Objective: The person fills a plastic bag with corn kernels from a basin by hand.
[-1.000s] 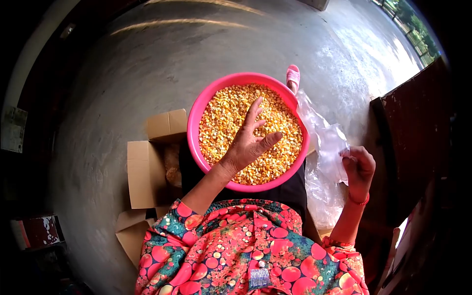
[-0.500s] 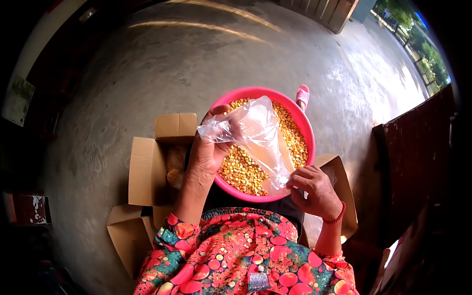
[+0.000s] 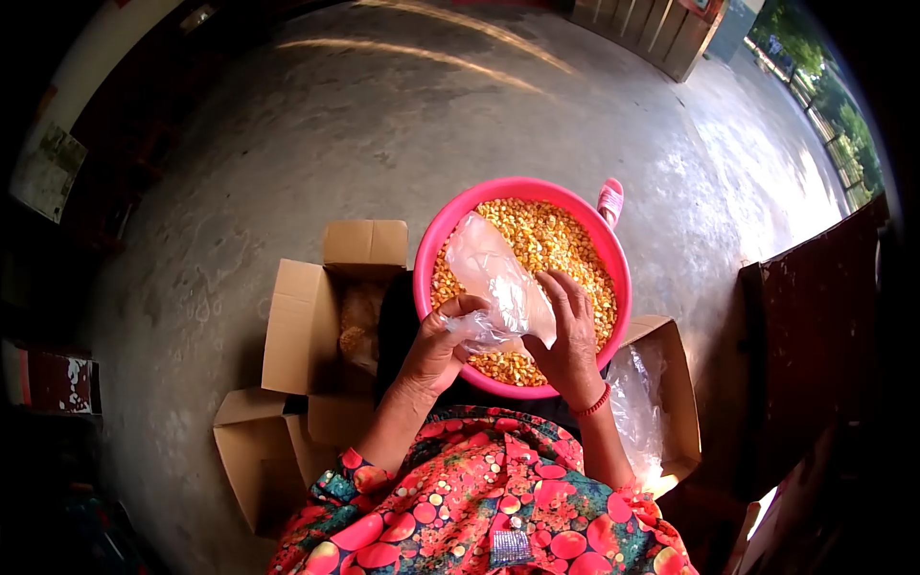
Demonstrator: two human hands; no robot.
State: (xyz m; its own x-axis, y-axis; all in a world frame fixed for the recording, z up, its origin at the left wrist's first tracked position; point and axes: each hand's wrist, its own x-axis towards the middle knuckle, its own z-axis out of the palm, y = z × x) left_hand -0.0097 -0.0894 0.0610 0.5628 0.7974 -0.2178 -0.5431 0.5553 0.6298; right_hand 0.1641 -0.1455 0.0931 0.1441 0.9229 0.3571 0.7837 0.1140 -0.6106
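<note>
A pink basin (image 3: pixel 621 278) full of yellow corn kernels (image 3: pixel 551 235) sits in front of me. Over the corn lies a clear plastic bag (image 3: pixel 494 264), its far end resting on the kernels. My left hand (image 3: pixel 441 345) is closed on the gathered near end of the bag, at the basin's near left. Just to the right, my right hand (image 3: pixel 569 345) is held above the corn with its fingers spread, close beside the bag. Whether its thumb touches the plastic I cannot tell.
An open cardboard box (image 3: pixel 292 326) on the left holds a bag with yellow contents (image 3: pixel 359 331). Another open box (image 3: pixel 254 460) stands nearer. At the right, a box (image 3: pixel 680 383) contains clear plastic bags (image 3: pixel 637 393). A pink shoe (image 3: pixel 610 199) shows beyond the basin.
My left hand has come down and nearer with its end of the bag. My right hand has left the bag's lower corner and moved up and left over the basin, fingers now spread.
</note>
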